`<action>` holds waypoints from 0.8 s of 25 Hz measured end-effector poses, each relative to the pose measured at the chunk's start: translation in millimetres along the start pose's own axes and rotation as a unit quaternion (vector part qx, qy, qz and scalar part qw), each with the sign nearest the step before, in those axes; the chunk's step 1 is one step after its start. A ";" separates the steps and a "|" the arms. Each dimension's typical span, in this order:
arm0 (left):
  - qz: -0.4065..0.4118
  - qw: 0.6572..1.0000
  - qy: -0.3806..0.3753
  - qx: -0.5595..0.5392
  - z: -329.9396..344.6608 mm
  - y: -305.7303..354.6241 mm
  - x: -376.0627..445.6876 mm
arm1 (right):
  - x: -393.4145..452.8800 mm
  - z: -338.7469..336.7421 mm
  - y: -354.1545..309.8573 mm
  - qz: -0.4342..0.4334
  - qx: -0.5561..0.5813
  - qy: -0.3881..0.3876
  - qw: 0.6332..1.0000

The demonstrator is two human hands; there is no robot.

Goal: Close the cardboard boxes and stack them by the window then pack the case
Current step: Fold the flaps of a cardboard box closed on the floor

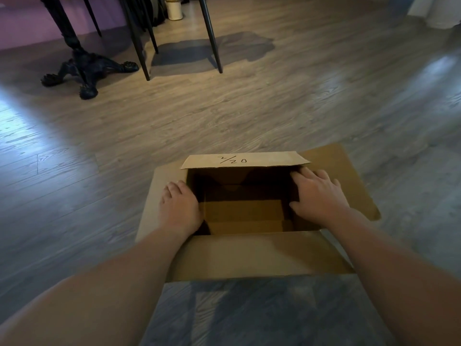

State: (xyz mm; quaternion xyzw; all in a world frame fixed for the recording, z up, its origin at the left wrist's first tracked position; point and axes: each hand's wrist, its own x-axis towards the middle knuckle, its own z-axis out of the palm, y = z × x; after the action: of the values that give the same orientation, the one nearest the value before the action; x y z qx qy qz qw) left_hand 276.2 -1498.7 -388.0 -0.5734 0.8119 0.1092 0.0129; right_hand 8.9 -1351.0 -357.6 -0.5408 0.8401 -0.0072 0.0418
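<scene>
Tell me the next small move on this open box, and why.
Probably fold the two side flaps inward. The cardboard box is open on the floor, the left hand rests on the left flap, the right hand on the right flap, and the far flap already leans in.

Head-worn view, forward-down, close over floor (249, 116)

- I can't see the floor of the cardboard box (245, 255); its far inside is in deep shadow.
- My left hand (180, 209) hides the left flap's inner edge.
- The chair legs (210, 33) and the table base (82, 68) are cut off at the top edge.
- A pale container (173, 8) there is perhaps a bin.
</scene>
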 end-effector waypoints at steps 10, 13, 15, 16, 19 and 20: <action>0.050 0.999 0.012 -0.016 14.3 -5.6 3.0 | 48.4 15.3 13.1 0.068 0.038 -0.051 0.996; 0.060 0.998 0.025 -0.013 19.0 -9.8 3.1 | 60.6 18.4 13.5 0.090 0.042 -0.084 0.992; 0.069 0.997 0.032 -0.010 22.4 -12.9 4.5 | 68.0 21.6 14.4 0.091 0.037 -0.085 0.992; 0.070 0.997 0.031 -0.015 23.8 -14.6 6.0 | 70.5 23.8 14.9 0.093 0.029 -0.072 0.993; 0.062 0.997 0.022 -0.043 25.2 -17.4 9.6 | 74.1 32.2 17.7 0.081 0.023 -0.005 0.996; 0.059 0.997 0.025 -0.047 26.1 -17.6 9.9 | 75.9 34.3 19.4 0.079 0.032 0.009 0.996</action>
State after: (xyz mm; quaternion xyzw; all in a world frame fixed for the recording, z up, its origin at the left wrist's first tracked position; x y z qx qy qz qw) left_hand 286.6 -1508.5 -417.7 -0.5269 0.8384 0.1333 -0.0403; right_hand -37.3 -1410.8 -397.6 -0.4714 0.8796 -0.0358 0.0525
